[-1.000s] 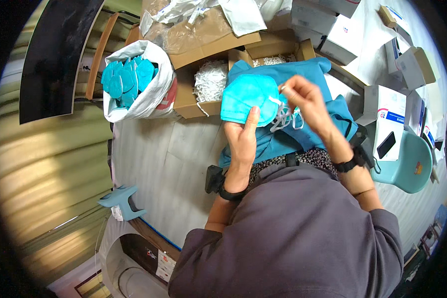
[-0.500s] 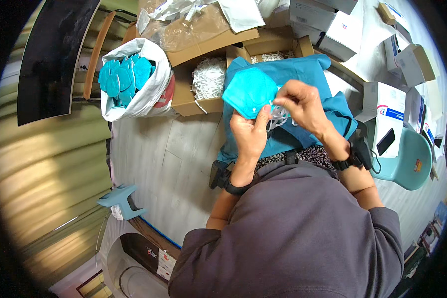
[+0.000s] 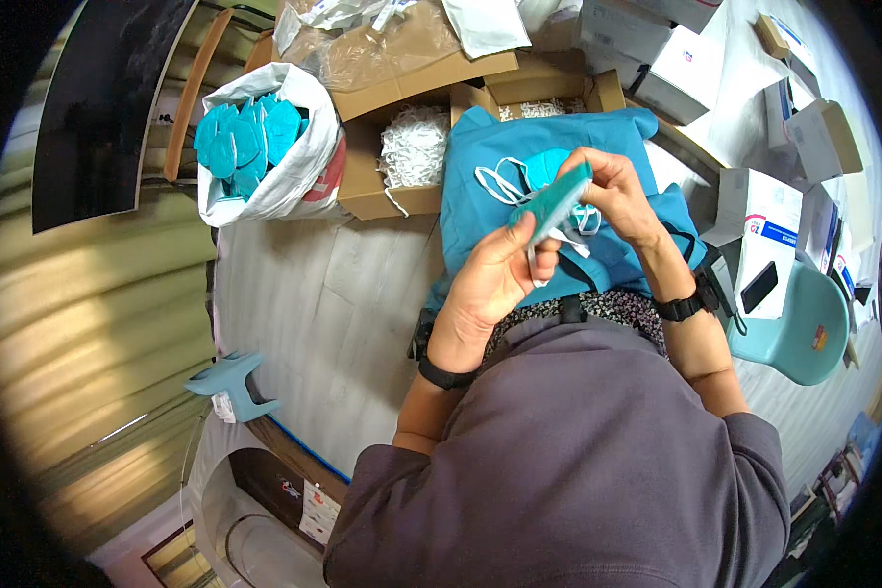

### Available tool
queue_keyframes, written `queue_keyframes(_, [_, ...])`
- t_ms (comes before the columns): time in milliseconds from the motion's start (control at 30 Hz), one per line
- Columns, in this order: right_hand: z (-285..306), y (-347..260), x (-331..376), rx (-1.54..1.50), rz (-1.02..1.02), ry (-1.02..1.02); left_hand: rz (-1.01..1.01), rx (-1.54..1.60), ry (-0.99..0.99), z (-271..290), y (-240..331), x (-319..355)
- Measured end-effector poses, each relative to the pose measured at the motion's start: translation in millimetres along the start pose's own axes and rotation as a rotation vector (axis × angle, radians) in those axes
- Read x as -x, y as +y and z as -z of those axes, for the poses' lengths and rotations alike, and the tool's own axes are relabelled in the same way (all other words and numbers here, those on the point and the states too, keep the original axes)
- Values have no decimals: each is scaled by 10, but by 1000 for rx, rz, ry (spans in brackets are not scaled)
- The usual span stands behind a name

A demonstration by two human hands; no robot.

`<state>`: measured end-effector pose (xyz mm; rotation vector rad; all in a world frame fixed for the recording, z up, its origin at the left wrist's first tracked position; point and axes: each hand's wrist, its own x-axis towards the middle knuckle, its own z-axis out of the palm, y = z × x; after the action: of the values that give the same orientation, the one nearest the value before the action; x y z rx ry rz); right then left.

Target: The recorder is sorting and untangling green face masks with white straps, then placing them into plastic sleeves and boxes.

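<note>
Above my lap I hold a teal face mask (image 3: pixel 556 203), seen nearly edge-on, with white ear loops hanging below it. My left hand (image 3: pixel 497 276) is closed on its lower left end, thumb on top. The fingers of my right hand (image 3: pixel 612 196) pinch its upper right end. Beneath it, a second teal mask (image 3: pixel 541 169) with white loops lies on the blue cloth (image 3: pixel 480 220) spread over my lap. Part of that second mask is hidden behind the held one and my right hand.
A white sack (image 3: pixel 314 181) full of teal masks (image 3: pixel 250 142) stands at the left. Beside it, a cardboard box (image 3: pixel 363 191) holds white elastic loops (image 3: pixel 412 147). At the right are white boxes (image 3: pixel 755 206), a phone (image 3: pixel 759 282) and a teal stool (image 3: pixel 808 328).
The held mask has turned from facing up to nearly edge-on and shifted right. A second mask on the cloth has come into view. My left hand has rolled, with its palm more upward.
</note>
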<state>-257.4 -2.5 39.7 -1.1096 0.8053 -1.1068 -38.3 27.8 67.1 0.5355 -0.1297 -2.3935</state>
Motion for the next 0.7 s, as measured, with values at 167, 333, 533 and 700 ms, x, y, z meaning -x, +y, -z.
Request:
queue_keyframes(167, [73,35,-25,66,-59,91,-637,-1142,409,-98,-49,46])
queue_keyframes(333, [85,149,-121,98,-155,57,-703,-1443,489,-128,84,-7])
queue_keyframes(533, [-377,28,-78,6,-2,289,-852,-1552,582,-174,56,-113])
queue_keyframes(700, [-486,-54,-52,374,120,183,-845,-1694,516,-156,48,-100])
